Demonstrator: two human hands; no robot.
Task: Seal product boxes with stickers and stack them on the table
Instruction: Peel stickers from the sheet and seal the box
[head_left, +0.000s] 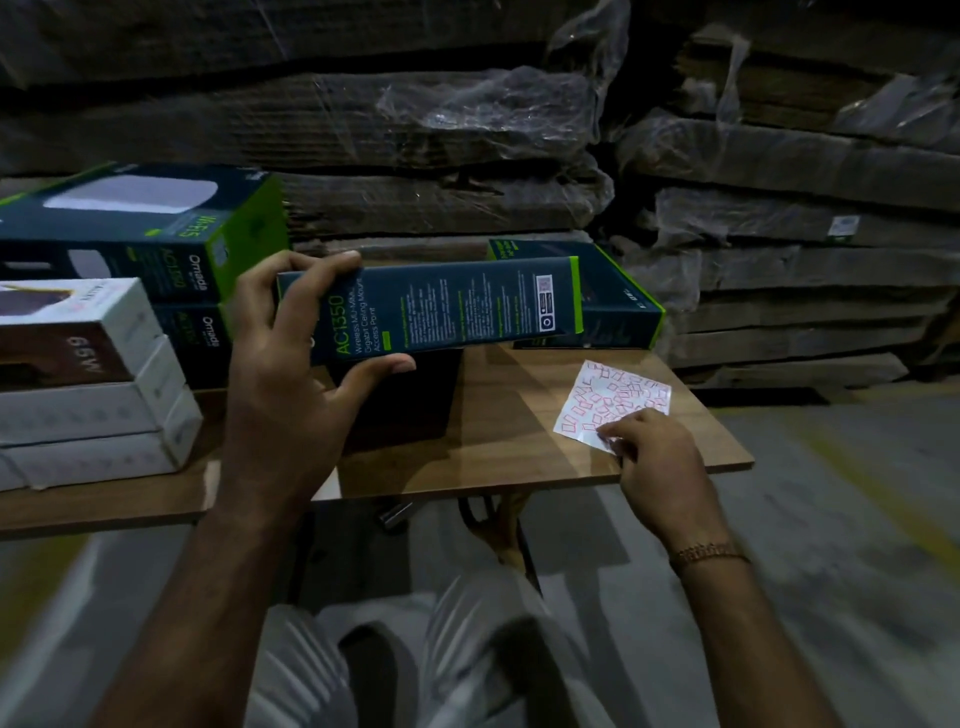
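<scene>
My left hand (291, 364) grips one end of a dark green product box (441, 306) marked AC1350, holding it on edge above the wooden table (493, 447). My right hand (654, 457) rests at the table's right front, its fingertips pinching at the near edge of a white sticker sheet (613, 400) printed with small red squares. Whether a sticker is lifted I cannot tell. Behind the held box another green box (618, 306) lies flat. On the left, green boxes (156, 234) are stacked.
White boxes (88, 395), one marked 66W, are stacked at the table's left front. Wrapped flat cardboard piles (467, 130) fill the background behind the table. The grey floor (831, 519) lies to the right, and my lap in light trousers is below the table edge.
</scene>
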